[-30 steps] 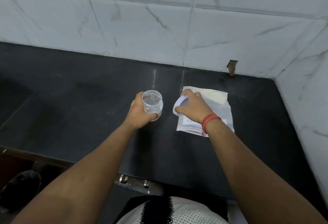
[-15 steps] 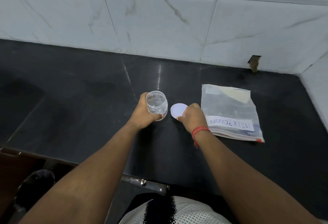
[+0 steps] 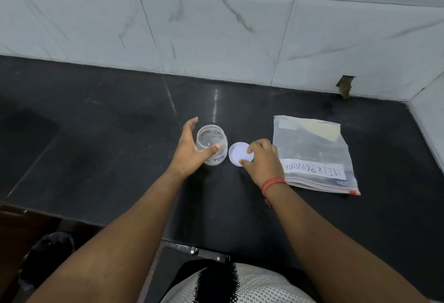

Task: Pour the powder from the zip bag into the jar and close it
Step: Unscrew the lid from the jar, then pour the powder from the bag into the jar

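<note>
Jar (image 3: 212, 144): uncapped, empty; left hand (image 3: 189, 151) fingers had spread, grip loosened.
Lid (image 3: 236, 153): set on counter (image 3: 96, 134); right hand (image 3: 260, 158) fingertips resting on it.
Zip bag (image 3: 312, 153): untouched, next up.

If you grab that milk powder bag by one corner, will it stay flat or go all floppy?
Probably floppy: the zip bag is thin clear plastic lying limp on the black counter. The pale powder sits bunched at the far end, so it would likely slide and make the bag sag. It looks only partly filled, so probably light.
</note>
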